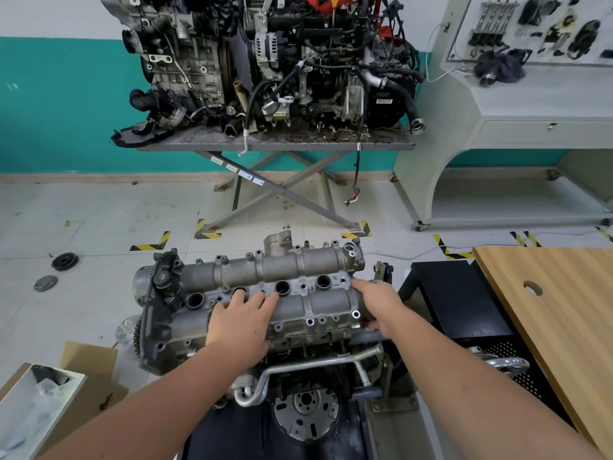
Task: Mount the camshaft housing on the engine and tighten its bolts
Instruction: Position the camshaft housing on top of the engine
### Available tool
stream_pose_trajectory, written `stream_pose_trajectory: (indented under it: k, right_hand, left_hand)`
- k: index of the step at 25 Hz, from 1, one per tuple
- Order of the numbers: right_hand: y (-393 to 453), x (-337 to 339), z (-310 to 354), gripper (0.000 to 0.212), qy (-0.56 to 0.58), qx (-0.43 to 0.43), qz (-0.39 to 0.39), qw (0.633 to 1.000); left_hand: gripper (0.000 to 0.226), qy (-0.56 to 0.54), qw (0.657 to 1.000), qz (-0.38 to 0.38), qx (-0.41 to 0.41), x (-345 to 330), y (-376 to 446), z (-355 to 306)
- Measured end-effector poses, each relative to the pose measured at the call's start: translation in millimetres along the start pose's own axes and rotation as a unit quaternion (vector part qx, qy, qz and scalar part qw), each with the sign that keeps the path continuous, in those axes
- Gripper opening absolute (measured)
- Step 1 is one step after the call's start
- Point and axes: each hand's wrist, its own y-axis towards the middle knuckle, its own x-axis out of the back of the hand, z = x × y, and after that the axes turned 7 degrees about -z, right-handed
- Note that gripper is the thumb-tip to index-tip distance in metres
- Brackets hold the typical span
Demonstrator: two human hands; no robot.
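workshop floor with teal wall behind: camshaft housing sits atop the engine, long axis left-right across the person, left hand flat on its middle, fingers straight, right hand gripping its right end, no bolts visible.

a second engine on a grey scissor-leg stand at twelve o'clock. a white cabinet with a parts board at two o'clock. a wooden worktop at four o'clock. a pulley on the floor at nine o'clock.
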Motion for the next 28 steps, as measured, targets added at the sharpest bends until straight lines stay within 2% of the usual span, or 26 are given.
stream_pose_trajectory:
  k: [9, 15, 18, 28]
  right_hand:
    - [9, -2, -6, 0.037, -0.027, 0.049, -0.035, 0.998]
    - [9, -4, -12, 0.034, 0.016, 0.028, -0.037, 0.999]
    - [11, -4, -11, 0.028, 0.004, 0.048, -0.045, 0.998]
    - [8, -1, -11, 0.032, -0.027, 0.067, -0.050, 0.996]
  left_hand:
    - [0.089, -0.001, 1.000, -0.004, 0.000, 0, 0, 0]
    - [0.091, 0.004, 1.000, -0.007, -0.005, 0, -2, 0]
    - [0.090, 0.001, 1.000, -0.008, -0.006, -1, -1, 1]
    - [0.084, 0.001, 0.999, 0.001, -0.034, 8, -1, 8]
